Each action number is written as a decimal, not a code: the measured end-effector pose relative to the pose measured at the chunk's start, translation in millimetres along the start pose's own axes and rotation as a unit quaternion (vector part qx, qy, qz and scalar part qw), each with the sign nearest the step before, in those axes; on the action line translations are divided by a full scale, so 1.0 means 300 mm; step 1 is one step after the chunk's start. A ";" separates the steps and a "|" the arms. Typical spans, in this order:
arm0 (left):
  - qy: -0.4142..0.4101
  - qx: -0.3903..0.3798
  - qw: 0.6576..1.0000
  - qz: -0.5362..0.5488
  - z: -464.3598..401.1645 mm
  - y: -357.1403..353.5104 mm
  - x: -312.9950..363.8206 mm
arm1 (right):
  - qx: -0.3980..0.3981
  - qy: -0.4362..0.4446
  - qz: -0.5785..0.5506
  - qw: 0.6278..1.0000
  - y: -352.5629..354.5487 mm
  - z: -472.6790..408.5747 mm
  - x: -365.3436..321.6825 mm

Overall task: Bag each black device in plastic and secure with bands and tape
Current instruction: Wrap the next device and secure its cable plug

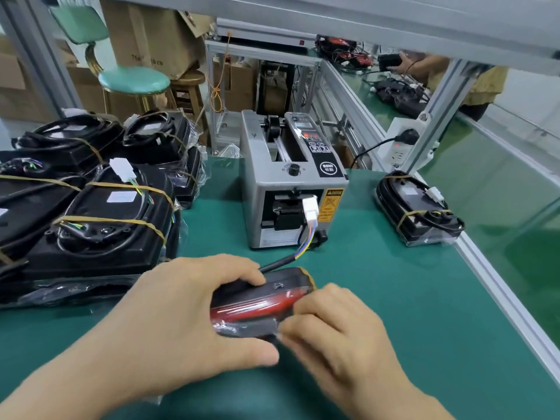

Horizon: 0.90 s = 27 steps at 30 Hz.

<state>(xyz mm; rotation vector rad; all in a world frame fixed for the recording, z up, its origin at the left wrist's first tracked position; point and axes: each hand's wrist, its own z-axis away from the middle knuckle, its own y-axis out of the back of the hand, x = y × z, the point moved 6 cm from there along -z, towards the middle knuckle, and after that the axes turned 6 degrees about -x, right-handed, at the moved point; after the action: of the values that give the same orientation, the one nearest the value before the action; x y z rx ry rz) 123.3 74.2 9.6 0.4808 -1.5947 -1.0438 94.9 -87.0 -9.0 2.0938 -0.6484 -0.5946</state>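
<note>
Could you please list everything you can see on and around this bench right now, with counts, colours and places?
Device in hand: one, black with a red lens, in clear plastic, near centre of the mat.
White connector: one, on the held device's cable, in front of the dispenser.
Banded devices: a stack, several, exact count unclear, black, left.
Single bagged device: one, black, right edge.
Tape dispenser: one, grey, centre back.
Green mat: one, covers the bench.
Stool: one, green seat, behind left.
Cardboard boxes: several, brown, background.
Left hand: grips the device.
Right hand: pinches the plastic at the device's end.
</note>
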 end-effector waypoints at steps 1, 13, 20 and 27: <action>0.005 0.011 1.000 -0.002 0.003 0.004 -0.005 | 0.015 0.000 0.006 1.000 -0.009 0.000 -0.007; 0.121 0.108 0.986 -0.025 0.010 0.059 -0.129 | 0.124 -0.497 -0.359 0.780 -0.057 -0.125 0.367; 0.123 0.124 0.984 -0.032 0.028 0.057 -0.101 | 0.152 -0.584 -0.417 0.680 -0.127 -0.177 0.377; 0.127 0.119 0.984 -0.032 0.037 0.055 -0.071 | 0.206 -0.645 -0.419 0.605 -0.148 -0.185 0.372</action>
<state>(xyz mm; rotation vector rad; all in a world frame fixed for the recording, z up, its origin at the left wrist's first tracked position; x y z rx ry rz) 122.9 103.2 11.1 0.7988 -1.4889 -0.8048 223.6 -102.6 -36.2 1.9569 -0.4523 -2.8785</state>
